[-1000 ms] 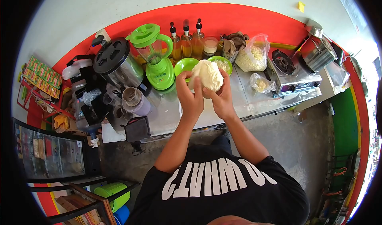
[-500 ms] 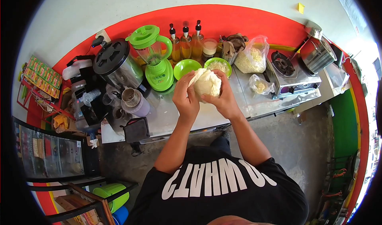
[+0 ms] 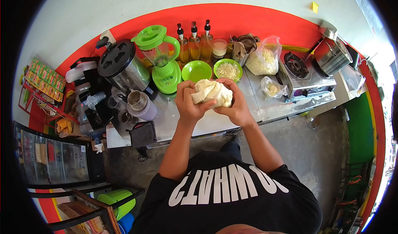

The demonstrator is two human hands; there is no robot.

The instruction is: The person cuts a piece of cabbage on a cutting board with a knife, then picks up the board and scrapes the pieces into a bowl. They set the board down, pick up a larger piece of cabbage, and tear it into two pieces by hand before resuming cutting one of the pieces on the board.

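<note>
Between my two hands is a pale cream, rounded lump [image 3: 212, 93] with soft folds and creases, looking like dough. From the left, my left hand [image 3: 189, 103] wraps round it, thumb pressed along its lower front. My right hand [image 3: 237, 105] is closed on its other side, fingers curled over the back. Both hands hold it up in front of the counter. Just behind it stand an empty-looking green bowl [image 3: 196, 71] and a second green bowl [image 3: 228, 70] with pale shreds in it.
A green blender [image 3: 166, 74] and a big steel pot with a black lid [image 3: 117, 59] stand left. Pump bottles [image 3: 194, 47] line the wall. Right are a bag of pale shreds [image 3: 263, 62], a small bag [image 3: 272, 88] and a gas stove [image 3: 309, 83].
The lump has been turned in my hands and now looks wider and lower, its folds facing up. Both hands have shifted their grip and come slightly down toward me.
</note>
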